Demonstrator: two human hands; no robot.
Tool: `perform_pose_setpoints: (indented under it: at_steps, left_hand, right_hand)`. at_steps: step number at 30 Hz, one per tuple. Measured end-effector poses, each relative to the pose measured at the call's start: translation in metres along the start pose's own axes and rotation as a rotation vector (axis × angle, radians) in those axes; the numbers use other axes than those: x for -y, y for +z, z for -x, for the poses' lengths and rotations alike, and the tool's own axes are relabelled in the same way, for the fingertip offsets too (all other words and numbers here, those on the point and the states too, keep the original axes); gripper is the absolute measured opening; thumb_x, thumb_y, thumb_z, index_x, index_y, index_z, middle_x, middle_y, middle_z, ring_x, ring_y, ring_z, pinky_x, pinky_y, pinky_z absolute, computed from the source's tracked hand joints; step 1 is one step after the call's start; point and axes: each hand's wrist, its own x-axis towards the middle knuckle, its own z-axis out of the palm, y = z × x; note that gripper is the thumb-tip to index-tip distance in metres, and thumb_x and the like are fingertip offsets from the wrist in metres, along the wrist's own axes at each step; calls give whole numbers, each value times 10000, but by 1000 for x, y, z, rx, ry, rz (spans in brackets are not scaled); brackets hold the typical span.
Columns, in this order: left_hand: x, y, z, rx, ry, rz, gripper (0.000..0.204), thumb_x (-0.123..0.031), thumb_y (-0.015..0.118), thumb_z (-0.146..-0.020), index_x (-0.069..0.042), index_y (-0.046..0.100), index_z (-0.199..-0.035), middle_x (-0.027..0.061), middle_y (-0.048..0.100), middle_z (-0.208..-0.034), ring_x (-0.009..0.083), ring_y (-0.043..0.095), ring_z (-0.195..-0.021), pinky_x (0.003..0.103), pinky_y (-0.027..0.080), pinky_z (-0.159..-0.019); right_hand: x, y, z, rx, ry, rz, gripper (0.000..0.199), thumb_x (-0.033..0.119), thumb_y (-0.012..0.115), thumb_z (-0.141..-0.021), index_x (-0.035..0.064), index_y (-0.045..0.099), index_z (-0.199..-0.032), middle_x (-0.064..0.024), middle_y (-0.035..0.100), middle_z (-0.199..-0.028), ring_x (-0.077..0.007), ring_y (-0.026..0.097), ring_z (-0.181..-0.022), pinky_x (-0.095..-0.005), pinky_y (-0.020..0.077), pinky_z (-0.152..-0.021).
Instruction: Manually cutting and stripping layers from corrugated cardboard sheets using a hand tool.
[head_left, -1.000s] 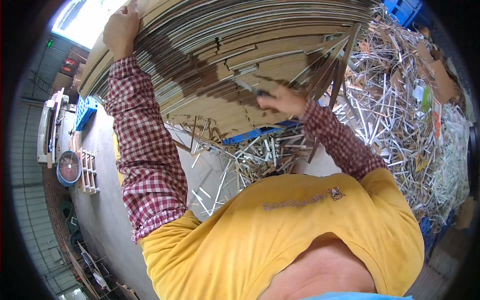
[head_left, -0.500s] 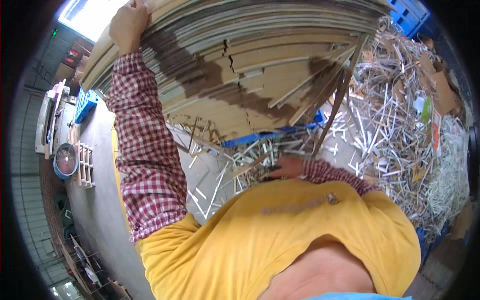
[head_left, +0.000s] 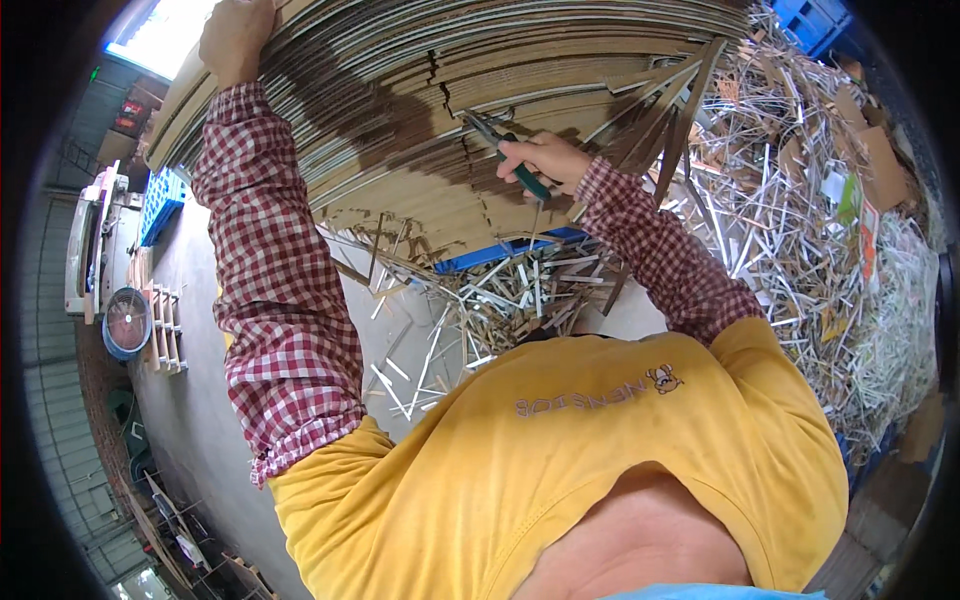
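Grey concrete floor (head_left: 190,400) is stretching away on my left, where a round fan (head_left: 127,322) and a pale machine (head_left: 85,250) are bending along the curved rim of the view, too small to read in detail. Straight ahead, a tall stack of flat cardboard sheets (head_left: 420,90) is filling the top of the picture, its upper edge cut off by the frame. I am pressing my left hand (head_left: 236,38) against the stack's far left corner; the fingers are partly cropped, so I cannot tell how far they are curling, only that the palm is lying on the cardboard. My right hand (head_left: 545,158) is wrapping closed around green-handled pliers (head_left: 505,150), whose metal nose is pointing up-left into a jagged gap between the sheets. Whether the nose is gripping anything there is hard to make out. Below the stack, a litter of thin cardboard strips (head_left: 800,230) is spreading across the floor and piling up on my right. A blue pallet (head_left: 500,255) is showing only as a sliver under the stack. My yellow shirt (head_left: 560,450) is blocking the whole lower middle.
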Motion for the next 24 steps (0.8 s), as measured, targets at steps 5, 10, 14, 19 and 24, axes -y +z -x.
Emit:
perform_pose_setpoints:
  at_steps: [5,10,14,19,24]
  left_hand:
    - [1,-4,-2,137,-45,135,431,-248,427,-894,82,441,-617,165,404,-523,238,380,-455,405,361,-496]
    - [5,-2,-6,142,-20,110,439,-260,432,-888,74,450,-603,173,413,-520,239,369,-441,404,349,-470]
    - [10,5,-9,125,-77,-112,402,-405,407,-841,-33,543,-769,165,517,-701,291,465,-657,400,383,-608]
    - [9,1,-11,163,-89,-194,533,-558,364,-799,-136,626,-993,155,621,-911,343,557,-908,396,416,-777]
    - [2,-3,-3,139,-38,113,454,-252,420,-888,80,444,-579,149,373,-479,223,351,-435,409,334,-461]
  right_hand:
    - [-24,9,-10,-87,-29,-9,402,369,540,-807,-26,604,-768,-85,575,-697,-154,526,-574,-282,440,-511]
    - [-118,17,111,100,-340,920,668,349,584,-753,21,324,-1274,-229,383,-1241,-273,468,-1068,-382,336,-920]
    - [-180,-19,123,269,-81,848,607,407,583,-753,72,409,-1228,-213,476,-1148,-280,491,-1020,-379,356,-891]
    - [-122,-32,20,23,-379,432,468,469,549,-764,13,623,-839,-85,562,-600,-193,528,-539,-336,418,-548]
    - [-37,2,-19,-128,-235,298,464,471,561,-748,14,643,-768,-88,536,-536,-187,506,-464,-323,405,-500]
